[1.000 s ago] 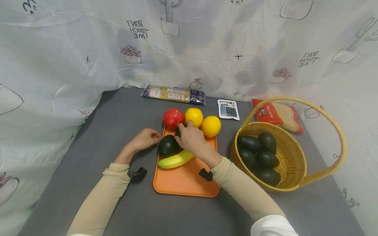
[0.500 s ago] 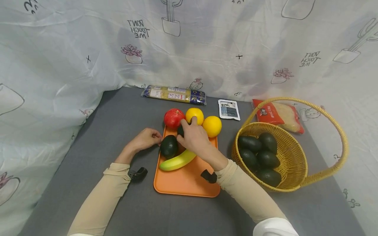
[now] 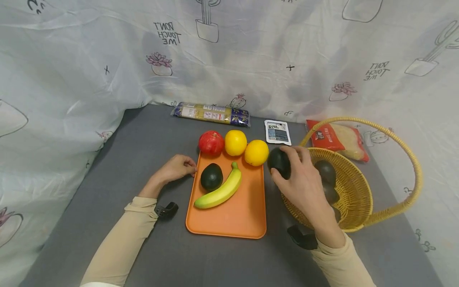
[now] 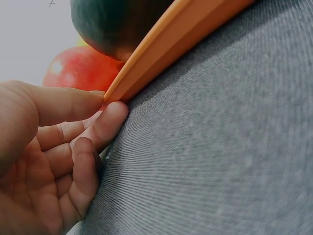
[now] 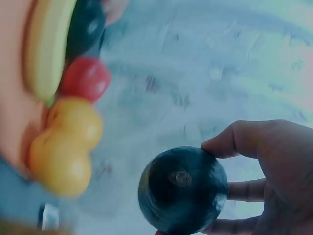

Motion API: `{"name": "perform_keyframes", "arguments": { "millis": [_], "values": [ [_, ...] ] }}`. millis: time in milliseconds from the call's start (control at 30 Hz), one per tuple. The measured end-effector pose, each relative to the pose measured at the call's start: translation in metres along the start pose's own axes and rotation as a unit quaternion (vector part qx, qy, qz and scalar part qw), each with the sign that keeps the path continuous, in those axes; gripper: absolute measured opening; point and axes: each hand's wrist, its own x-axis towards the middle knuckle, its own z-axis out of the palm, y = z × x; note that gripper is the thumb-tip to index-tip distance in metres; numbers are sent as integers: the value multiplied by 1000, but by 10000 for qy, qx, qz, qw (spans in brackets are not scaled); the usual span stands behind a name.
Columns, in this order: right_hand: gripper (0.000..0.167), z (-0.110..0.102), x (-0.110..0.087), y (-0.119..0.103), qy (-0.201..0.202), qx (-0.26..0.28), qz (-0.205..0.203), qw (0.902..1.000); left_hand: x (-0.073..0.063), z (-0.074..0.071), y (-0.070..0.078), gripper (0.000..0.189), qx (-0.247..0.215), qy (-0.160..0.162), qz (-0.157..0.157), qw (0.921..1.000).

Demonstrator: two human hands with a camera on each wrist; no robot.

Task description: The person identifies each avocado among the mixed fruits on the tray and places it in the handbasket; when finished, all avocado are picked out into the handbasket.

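My right hand (image 3: 301, 179) holds a dark green avocado (image 3: 279, 162) between the tray and the basket, overlapping the basket's left rim in the head view. Thumb and fingers wrap the avocado (image 5: 183, 191) in the right wrist view. My left hand (image 3: 176, 167) pinches the left rim of the orange tray (image 3: 233, 219), with the thumb on the rim (image 4: 139, 61) in the left wrist view. On the tray lie another avocado (image 3: 211, 177) and a banana (image 3: 218, 195). A pomegranate (image 3: 211, 143) and two yellow-orange round fruits (image 3: 235, 142) sit along its far edge.
A yellow wicker basket (image 3: 355, 191) with a tall handle stands at the right, several avocados (image 3: 324, 172) inside. Behind are a noodle packet (image 3: 211, 114), a small white pack (image 3: 277, 132) and a red bag (image 3: 337, 139). A patterned curtain (image 3: 229, 52) hangs at the back.
My right hand has lifted an avocado from the tray and carried it right to the basket's left side. The left hand stays at the tray's rim.
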Motion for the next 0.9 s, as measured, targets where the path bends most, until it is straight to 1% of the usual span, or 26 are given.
{"name": "perform_keyframes", "arguments": {
  "millis": [133,233,367,433,633,900],
  "values": [
    [56,-12,-22,31,-172,-210,413,9988,0,0,0,17,-24,2,-29,10000],
    [56,-18,-36,50,-288,-387,680,9965,-1,-1,0,17,0,9,-38,10000],
    [53,-26,-50,69,-272,-573,928,9937,-1,-1,1,17,2,11,-47,10000],
    [51,-27,-55,75,-337,-659,1000,9922,-1,-1,1,17,25,5,-38,10000],
    [48,-21,-59,87,-693,-864,1132,9874,1,-1,3,17,119,-8,-23,9999],
    [52,-14,-52,101,-660,-920,1355,9843,1,0,1,17,137,-11,-30,9999]
  ]
}}
